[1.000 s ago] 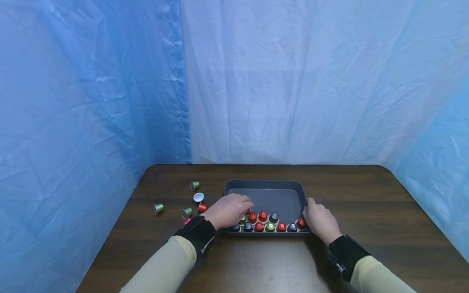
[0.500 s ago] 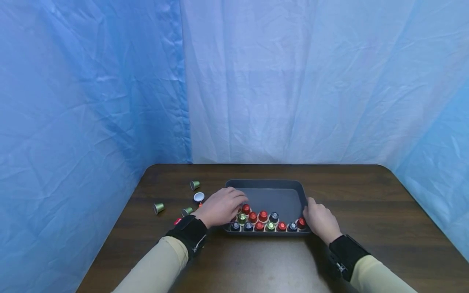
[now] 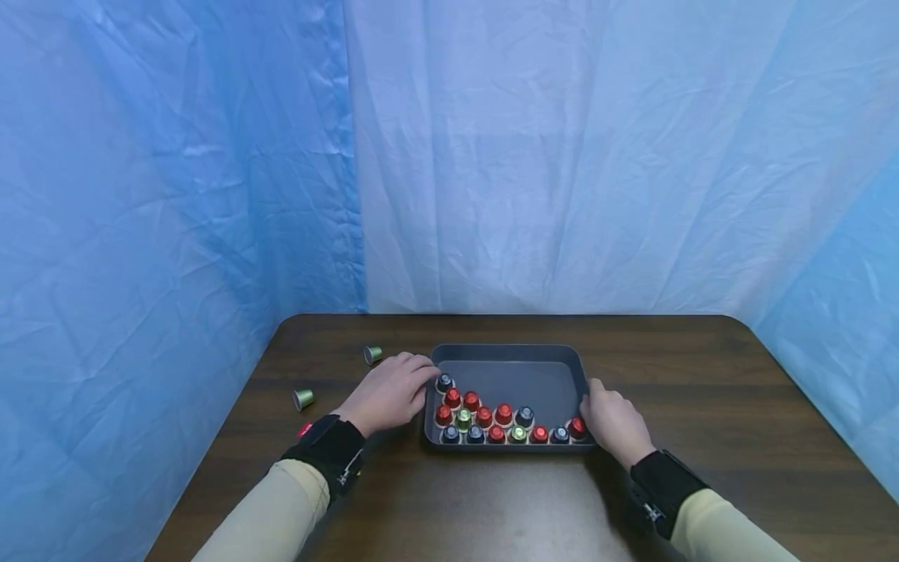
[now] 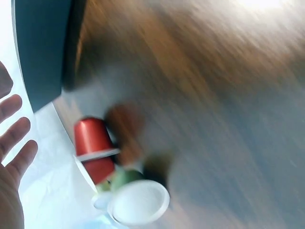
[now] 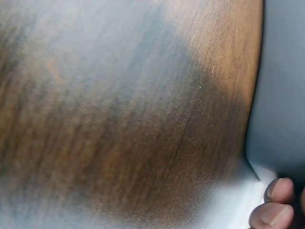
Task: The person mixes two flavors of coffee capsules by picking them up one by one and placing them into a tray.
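Note:
A dark grey tray (image 3: 516, 354) holds several coffee capsules, mostly red, dark blue and green, standing lid-down along its near and left sides. One dark blue capsule (image 3: 444, 382) stands highest on the left. My left hand (image 3: 389, 393) is just outside the tray's left rim, its fingertips close to that capsule. In the left wrist view its fingers (image 4: 14, 136) are spread and hold nothing. Below them lie a red capsule (image 4: 90, 136) and a white-lidded capsule (image 4: 139, 202). My right hand (image 3: 616, 417) grips the tray's right rim; its curled fingertips (image 5: 274, 214) show in the right wrist view.
Two green capsules (image 3: 303, 400) lie on their sides at the left of the brown table (image 3: 674, 367). A bit of red capsule (image 3: 304, 428) shows beside my left wrist. Blue sheeting (image 3: 562, 156) hangs behind the table.
My left hand has moved left, from over the capsules to beyond the tray's left rim, uncovering the capsules on that side. My right hand and the tray have hardly moved.

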Tool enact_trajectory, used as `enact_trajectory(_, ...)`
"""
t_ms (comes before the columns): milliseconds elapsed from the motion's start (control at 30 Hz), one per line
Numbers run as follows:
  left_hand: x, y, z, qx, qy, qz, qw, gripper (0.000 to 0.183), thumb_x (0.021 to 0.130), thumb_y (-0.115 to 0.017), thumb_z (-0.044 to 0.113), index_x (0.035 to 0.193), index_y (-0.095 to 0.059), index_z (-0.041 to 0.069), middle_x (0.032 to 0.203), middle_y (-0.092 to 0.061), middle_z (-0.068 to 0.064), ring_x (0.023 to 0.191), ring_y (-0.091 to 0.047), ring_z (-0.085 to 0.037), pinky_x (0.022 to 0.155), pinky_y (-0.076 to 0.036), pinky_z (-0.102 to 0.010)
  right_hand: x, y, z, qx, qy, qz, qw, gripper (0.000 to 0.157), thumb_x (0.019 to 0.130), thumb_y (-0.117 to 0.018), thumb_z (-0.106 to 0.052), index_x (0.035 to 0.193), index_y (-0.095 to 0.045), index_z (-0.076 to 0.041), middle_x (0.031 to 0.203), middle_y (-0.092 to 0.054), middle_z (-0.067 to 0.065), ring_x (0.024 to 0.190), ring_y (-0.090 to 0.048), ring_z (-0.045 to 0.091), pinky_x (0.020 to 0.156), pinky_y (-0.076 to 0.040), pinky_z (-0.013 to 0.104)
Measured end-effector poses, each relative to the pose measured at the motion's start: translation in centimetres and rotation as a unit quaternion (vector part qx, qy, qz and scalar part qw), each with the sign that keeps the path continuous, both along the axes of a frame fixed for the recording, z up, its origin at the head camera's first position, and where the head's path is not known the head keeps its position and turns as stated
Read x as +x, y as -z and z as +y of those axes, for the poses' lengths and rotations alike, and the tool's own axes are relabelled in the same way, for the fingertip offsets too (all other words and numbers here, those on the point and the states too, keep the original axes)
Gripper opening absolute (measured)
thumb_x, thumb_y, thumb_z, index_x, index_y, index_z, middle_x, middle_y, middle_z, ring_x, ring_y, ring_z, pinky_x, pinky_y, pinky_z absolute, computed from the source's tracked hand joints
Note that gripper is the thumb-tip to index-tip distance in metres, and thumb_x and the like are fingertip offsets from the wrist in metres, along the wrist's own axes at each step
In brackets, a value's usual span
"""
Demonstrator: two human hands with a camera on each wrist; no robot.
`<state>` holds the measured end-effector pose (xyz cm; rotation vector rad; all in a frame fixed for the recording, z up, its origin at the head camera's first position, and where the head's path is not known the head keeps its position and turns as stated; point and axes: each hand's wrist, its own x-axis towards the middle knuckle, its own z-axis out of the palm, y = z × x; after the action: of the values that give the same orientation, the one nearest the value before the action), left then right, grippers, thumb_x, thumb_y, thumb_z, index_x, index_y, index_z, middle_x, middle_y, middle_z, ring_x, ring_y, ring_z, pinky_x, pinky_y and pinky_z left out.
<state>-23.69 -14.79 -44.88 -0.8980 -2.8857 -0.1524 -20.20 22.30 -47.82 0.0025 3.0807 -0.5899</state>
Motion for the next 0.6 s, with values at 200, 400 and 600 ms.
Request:
enact_trajectory(200,0.1,0.5,-2.1,0.012,-0.050,0.003,0.9987,0.035,0.093,-0.071,0.022,0.127,-0.069,0.017,0.123,-0.063,-0.001,0.109,-0.057,-0.020,0.103,-0.049,-0.041,0.0,0.0,-0.1,0.000,0.002,0.006,1.000,0.027,0.101,-0.057,-0.010,0.118,-0.054,0.011,0.077,-0.059,0.011,0.062,-0.055,0.020,0.052,-0.045,0.033)
enact_trajectory(400,0.4,0.9,-3.4,0.018,-0.081,-0.021,0.9964,0.035,0.091,-0.074,0.024,0.125,-0.069,0.016,0.115,-0.060,0.000,0.102,-0.055,-0.018,0.099,-0.052,-0.040,-0.1,0.3,0.0,0.000,0.005,0.005,1.000,0.027,0.101,-0.059,-0.011,0.118,-0.055,0.010,0.077,-0.059,0.011,0.062,-0.056,0.019,0.052,-0.046,0.032)
enact_trajectory(600,0.5,1.4,-4.1,0.007,-0.082,-0.031,0.9961,0.030,0.090,-0.076,0.026,0.118,-0.070,0.016,0.103,-0.055,0.003,0.088,-0.052,-0.014,0.084,-0.053,-0.033,-0.1,0.3,0.0,-0.002,0.006,0.003,1.000,0.028,0.101,-0.058,-0.011,0.118,-0.054,0.010,0.077,-0.060,0.011,0.062,-0.056,0.019,0.052,-0.046,0.032)
